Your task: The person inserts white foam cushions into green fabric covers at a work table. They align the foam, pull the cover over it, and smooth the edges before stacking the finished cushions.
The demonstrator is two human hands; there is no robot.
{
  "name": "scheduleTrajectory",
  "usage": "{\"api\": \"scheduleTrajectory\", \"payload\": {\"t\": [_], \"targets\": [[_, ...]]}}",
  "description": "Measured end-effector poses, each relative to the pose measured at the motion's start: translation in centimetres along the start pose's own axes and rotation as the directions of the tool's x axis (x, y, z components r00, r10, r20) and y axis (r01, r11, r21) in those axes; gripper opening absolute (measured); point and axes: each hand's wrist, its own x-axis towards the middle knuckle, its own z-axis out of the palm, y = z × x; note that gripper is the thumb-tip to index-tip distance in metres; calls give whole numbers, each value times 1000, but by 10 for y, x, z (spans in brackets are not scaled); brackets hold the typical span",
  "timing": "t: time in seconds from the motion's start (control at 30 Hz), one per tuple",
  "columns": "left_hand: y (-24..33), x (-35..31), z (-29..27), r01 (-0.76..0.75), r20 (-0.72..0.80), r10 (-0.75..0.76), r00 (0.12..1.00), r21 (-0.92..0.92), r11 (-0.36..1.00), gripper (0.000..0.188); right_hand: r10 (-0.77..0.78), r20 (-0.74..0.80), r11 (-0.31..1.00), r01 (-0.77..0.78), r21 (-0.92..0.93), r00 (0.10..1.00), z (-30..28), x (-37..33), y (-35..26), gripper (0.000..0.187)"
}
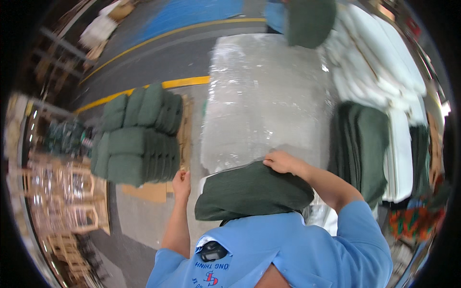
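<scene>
A dark green cushion (249, 192) lies across my front at the near edge of the table, with a pale strip along its left end. My right hand (283, 162) grips the far edge of this cushion, thumb and fingers closed on it. Away to the left, my left hand (181, 182) is raised off the cushion with its fingers curled in; nothing shows in them. Beyond the cushion spreads a table covered in shiny clear plastic (264, 101).
Stacked green cushions (137, 149) stand on a wooden pallet (185, 129) at left. Folded dark green pieces (362, 149) and white padded pieces (379, 57) line the table's right side. Across the table, a person in blue (275, 17) is beside another green piece (311, 24). Wrapped wooden frames (62, 197) stand far left.
</scene>
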Motion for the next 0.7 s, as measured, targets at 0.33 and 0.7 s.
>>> {"api": "scheduleTrajectory", "payload": {"t": [0.33,0.7], "targets": [[33,-141,94,352,514,27,858,-624,698,40,245,-232,957,-196,214,941,30,-25,6,42],[268,-67,147,514,626,529,573,-778,363,33,555,-490,53,559,828,672,67,-37,11,37]]}}
